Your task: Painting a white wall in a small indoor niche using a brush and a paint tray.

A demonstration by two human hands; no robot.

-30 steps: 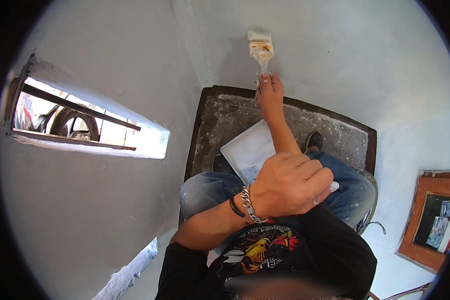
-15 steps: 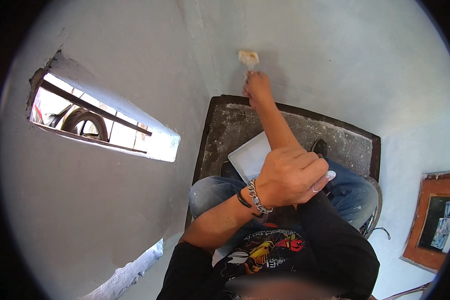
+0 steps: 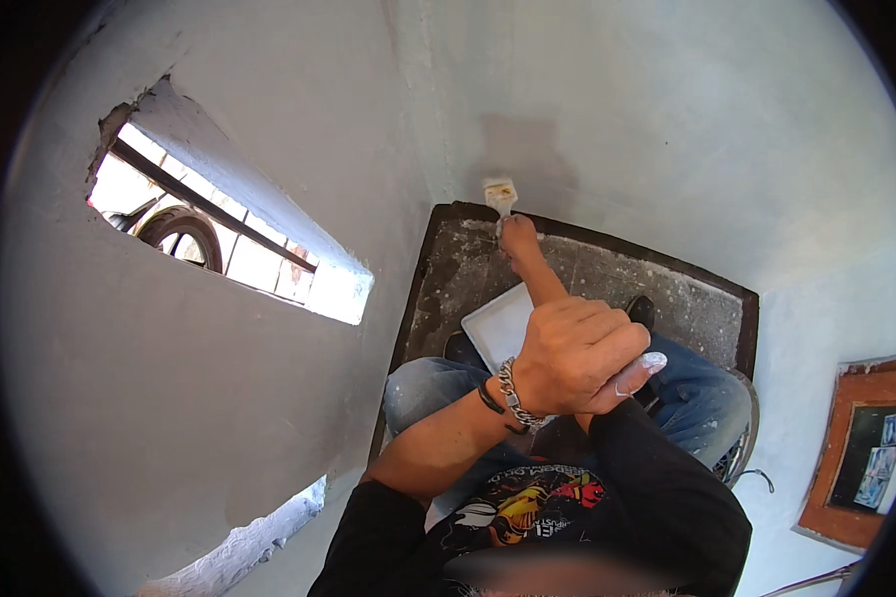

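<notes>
right hand [image 3: 520, 239]: arm stretched far forward, fingers wrapped around the handle of a paintbrush [image 3: 500, 194]; grip closed, individual fingers too small to tell apart
paintbrush: far centre, bristles pointing up against the pale wall [image 3: 667, 129], just above the far edge of the dark platform [image 3: 607, 274]; a darker patch on the wall sits right above the bristles
left hand [image 3: 577, 358]: near centre, fingers curled in, clasped over the right forearm just near of the elbow; one paint-smeared fingertip sticks out to the right; chain bracelet [image 3: 513, 393] and a dark band on the wrist
tray [image 3: 498, 328]: white, flat, lying on the platform between the knees and the brush, partly hidden by the arms
legs: blue jeans [image 3: 707, 388], dark shoe [image 3: 641, 308] showing right of the left hand, resting on the platform
window opening [image 3: 229, 239]: left, slanted slot in the wall with a dark bar across it, a tyre visible outside
right edge: wooden-framed panel [image 3: 856, 448] on the wall, well apart from both hands
</notes>
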